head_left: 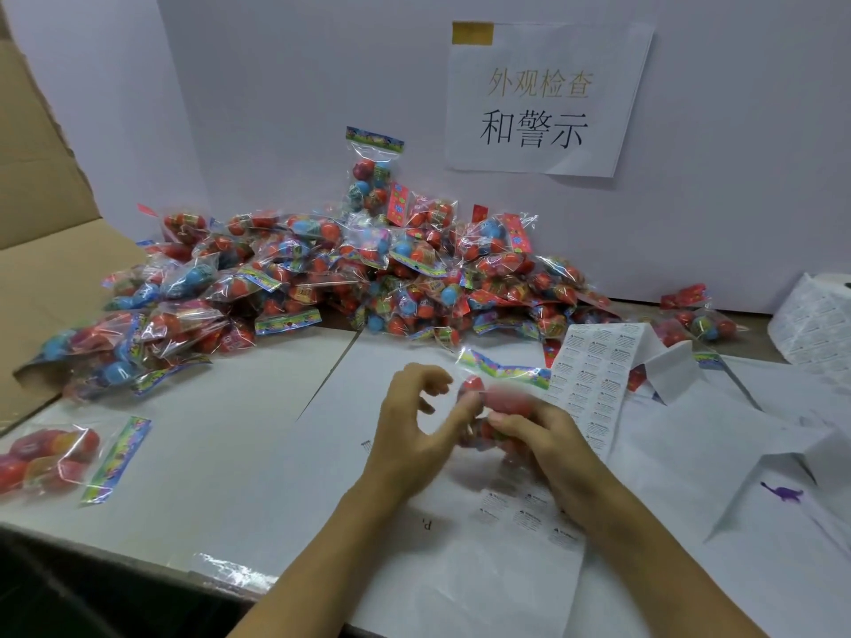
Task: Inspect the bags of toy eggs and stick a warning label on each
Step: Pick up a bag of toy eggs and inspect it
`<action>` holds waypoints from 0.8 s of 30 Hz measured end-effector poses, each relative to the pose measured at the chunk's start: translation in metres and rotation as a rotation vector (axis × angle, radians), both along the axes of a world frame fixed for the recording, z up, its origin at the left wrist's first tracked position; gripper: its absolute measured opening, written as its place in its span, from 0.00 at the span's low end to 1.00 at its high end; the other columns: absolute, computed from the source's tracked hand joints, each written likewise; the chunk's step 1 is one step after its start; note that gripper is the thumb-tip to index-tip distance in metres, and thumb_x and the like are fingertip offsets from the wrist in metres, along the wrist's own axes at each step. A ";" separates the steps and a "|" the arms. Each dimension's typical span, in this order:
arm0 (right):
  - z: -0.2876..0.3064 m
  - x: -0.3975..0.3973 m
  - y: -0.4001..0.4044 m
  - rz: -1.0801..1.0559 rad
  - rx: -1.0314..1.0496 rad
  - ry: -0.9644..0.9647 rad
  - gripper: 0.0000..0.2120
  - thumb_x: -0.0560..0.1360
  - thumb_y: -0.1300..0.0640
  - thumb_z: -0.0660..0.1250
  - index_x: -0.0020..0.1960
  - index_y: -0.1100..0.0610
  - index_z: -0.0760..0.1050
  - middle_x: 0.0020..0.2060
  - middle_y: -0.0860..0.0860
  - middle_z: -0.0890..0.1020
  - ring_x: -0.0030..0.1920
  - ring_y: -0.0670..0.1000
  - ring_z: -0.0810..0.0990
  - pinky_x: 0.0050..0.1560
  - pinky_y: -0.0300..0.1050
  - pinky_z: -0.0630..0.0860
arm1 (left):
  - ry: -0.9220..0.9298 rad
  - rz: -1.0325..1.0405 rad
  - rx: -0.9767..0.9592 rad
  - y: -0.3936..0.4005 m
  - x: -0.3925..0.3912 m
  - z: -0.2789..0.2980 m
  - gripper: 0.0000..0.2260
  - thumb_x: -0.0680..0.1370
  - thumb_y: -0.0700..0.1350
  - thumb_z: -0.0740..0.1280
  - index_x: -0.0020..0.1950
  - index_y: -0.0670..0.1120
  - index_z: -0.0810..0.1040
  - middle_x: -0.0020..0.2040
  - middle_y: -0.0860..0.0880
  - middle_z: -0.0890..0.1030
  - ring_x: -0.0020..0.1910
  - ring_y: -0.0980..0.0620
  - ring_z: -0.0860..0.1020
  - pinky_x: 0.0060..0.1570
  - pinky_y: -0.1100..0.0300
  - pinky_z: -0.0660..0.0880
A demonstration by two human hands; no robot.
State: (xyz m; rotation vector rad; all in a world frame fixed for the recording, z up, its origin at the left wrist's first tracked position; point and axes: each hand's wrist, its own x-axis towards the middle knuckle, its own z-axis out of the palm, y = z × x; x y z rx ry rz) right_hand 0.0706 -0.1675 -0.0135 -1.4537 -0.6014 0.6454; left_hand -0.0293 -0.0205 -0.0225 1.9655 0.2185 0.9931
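Head view: two bare hands work on one blurred bag of toy eggs over the white surface.

Both forearms reach in from the bottom edge and meet at mid-frame. The right hand (536, 428) has its grip curled round the bag of toy eggs (495, 405), fingers bent over the red eggs; the bag is motion-blurred, its colourful header strip (504, 367) pointing away. The left hand (414, 421) is arched, thumb touching the bag's near side, fingers loosely curved above it and grasping nothing. Beneath the wrists lies a label sheet (525, 513) on the surface (221, 453); a longer label strip (594, 384) runs just right of the hands. One separate bag (50, 458) lies at the near left. Farther back, a big pile of bags (322, 278) rests against the white wall, beside a cardboard box (46, 250), under a paper sign (543, 99).
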 end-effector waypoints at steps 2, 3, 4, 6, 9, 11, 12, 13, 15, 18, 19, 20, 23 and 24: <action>0.001 -0.004 0.000 0.131 0.018 0.002 0.13 0.74 0.55 0.70 0.57 0.57 0.81 0.38 0.53 0.86 0.33 0.45 0.81 0.29 0.36 0.71 | 0.141 -0.102 -0.323 0.003 0.000 0.005 0.18 0.73 0.60 0.71 0.52 0.47 0.80 0.46 0.53 0.82 0.48 0.54 0.81 0.46 0.64 0.79; 0.002 -0.007 0.000 0.176 0.036 -0.008 0.13 0.74 0.53 0.70 0.57 0.57 0.81 0.40 0.54 0.87 0.35 0.46 0.83 0.31 0.35 0.73 | 0.170 -0.178 -0.447 0.004 0.001 0.006 0.16 0.74 0.57 0.71 0.49 0.45 0.82 0.43 0.52 0.83 0.45 0.52 0.81 0.46 0.60 0.80; 0.002 -0.009 0.001 0.189 0.045 -0.029 0.14 0.75 0.51 0.70 0.56 0.57 0.81 0.43 0.56 0.87 0.40 0.49 0.86 0.35 0.37 0.76 | 0.167 -0.227 -0.522 0.004 0.002 0.005 0.13 0.75 0.54 0.72 0.46 0.44 0.84 0.40 0.49 0.83 0.43 0.50 0.81 0.47 0.54 0.80; 0.000 -0.008 0.003 0.106 0.005 -0.118 0.19 0.73 0.40 0.70 0.52 0.55 0.83 0.46 0.56 0.87 0.48 0.55 0.86 0.49 0.49 0.82 | 0.142 -0.260 -0.582 0.003 0.003 0.003 0.10 0.78 0.48 0.73 0.43 0.41 0.85 0.39 0.44 0.83 0.42 0.47 0.81 0.47 0.47 0.79; -0.003 -0.005 0.003 -0.048 -0.094 -0.236 0.24 0.71 0.31 0.69 0.47 0.52 0.84 0.43 0.53 0.87 0.48 0.58 0.85 0.55 0.59 0.80 | 0.162 -0.244 -0.554 0.005 0.001 0.000 0.09 0.79 0.45 0.73 0.42 0.41 0.86 0.39 0.41 0.84 0.40 0.48 0.81 0.46 0.51 0.79; -0.002 -0.005 0.002 -0.072 -0.086 -0.225 0.21 0.72 0.34 0.70 0.45 0.51 0.86 0.41 0.52 0.87 0.47 0.55 0.86 0.52 0.55 0.83 | 0.186 -0.237 -0.525 0.005 0.001 0.001 0.09 0.79 0.46 0.74 0.41 0.42 0.86 0.39 0.40 0.85 0.39 0.48 0.82 0.45 0.53 0.80; 0.000 -0.005 0.001 -0.074 -0.070 -0.203 0.18 0.71 0.36 0.71 0.45 0.51 0.87 0.41 0.52 0.88 0.46 0.54 0.87 0.50 0.52 0.83 | 0.192 -0.231 -0.512 0.004 0.001 0.001 0.09 0.79 0.46 0.74 0.42 0.42 0.87 0.40 0.40 0.85 0.39 0.49 0.82 0.44 0.53 0.80; 0.000 -0.005 0.001 -0.075 -0.057 -0.179 0.17 0.71 0.39 0.72 0.43 0.52 0.87 0.40 0.53 0.88 0.46 0.54 0.87 0.49 0.50 0.83 | 0.191 -0.219 -0.493 0.004 0.001 0.001 0.09 0.78 0.47 0.74 0.42 0.42 0.87 0.40 0.41 0.85 0.38 0.49 0.82 0.43 0.53 0.80; 0.001 -0.006 0.002 -0.099 -0.056 -0.142 0.13 0.74 0.45 0.72 0.42 0.53 0.88 0.39 0.55 0.87 0.45 0.58 0.87 0.48 0.53 0.84 | 0.182 -0.190 -0.450 0.001 0.003 0.000 0.09 0.78 0.47 0.74 0.42 0.42 0.86 0.39 0.42 0.85 0.38 0.51 0.81 0.42 0.54 0.80; 0.000 -0.006 0.005 -0.162 -0.051 -0.103 0.11 0.75 0.49 0.73 0.41 0.55 0.87 0.39 0.56 0.87 0.44 0.59 0.86 0.49 0.53 0.84 | 0.195 -0.184 -0.467 0.002 0.003 0.002 0.10 0.77 0.51 0.75 0.45 0.44 0.84 0.42 0.43 0.85 0.41 0.51 0.83 0.44 0.53 0.82; 0.001 -0.006 0.005 -0.189 -0.046 -0.098 0.10 0.75 0.49 0.73 0.40 0.55 0.87 0.39 0.56 0.87 0.43 0.58 0.87 0.48 0.50 0.84 | 0.209 -0.203 -0.515 0.002 0.002 0.002 0.11 0.76 0.54 0.76 0.48 0.47 0.84 0.44 0.44 0.85 0.43 0.50 0.84 0.44 0.53 0.83; 0.002 -0.006 0.004 -0.215 -0.041 -0.097 0.10 0.75 0.49 0.73 0.40 0.54 0.87 0.38 0.55 0.87 0.42 0.56 0.87 0.47 0.48 0.84 | 0.232 -0.233 -0.570 0.002 0.002 0.003 0.14 0.74 0.57 0.77 0.51 0.49 0.83 0.46 0.46 0.85 0.45 0.50 0.85 0.44 0.54 0.83; 0.002 -0.002 0.001 -0.268 -0.026 -0.078 0.11 0.76 0.49 0.72 0.42 0.55 0.88 0.39 0.55 0.87 0.43 0.55 0.87 0.49 0.52 0.84 | 0.307 -0.308 -0.597 0.003 0.002 0.001 0.22 0.69 0.58 0.77 0.60 0.53 0.80 0.51 0.48 0.85 0.51 0.48 0.85 0.46 0.57 0.82; 0.001 0.000 0.001 -0.272 -0.027 -0.064 0.11 0.77 0.49 0.72 0.42 0.55 0.87 0.39 0.56 0.87 0.44 0.57 0.87 0.50 0.55 0.84 | 0.314 -0.320 -0.573 0.003 0.002 0.000 0.22 0.69 0.57 0.78 0.61 0.54 0.79 0.51 0.48 0.85 0.52 0.47 0.85 0.47 0.57 0.82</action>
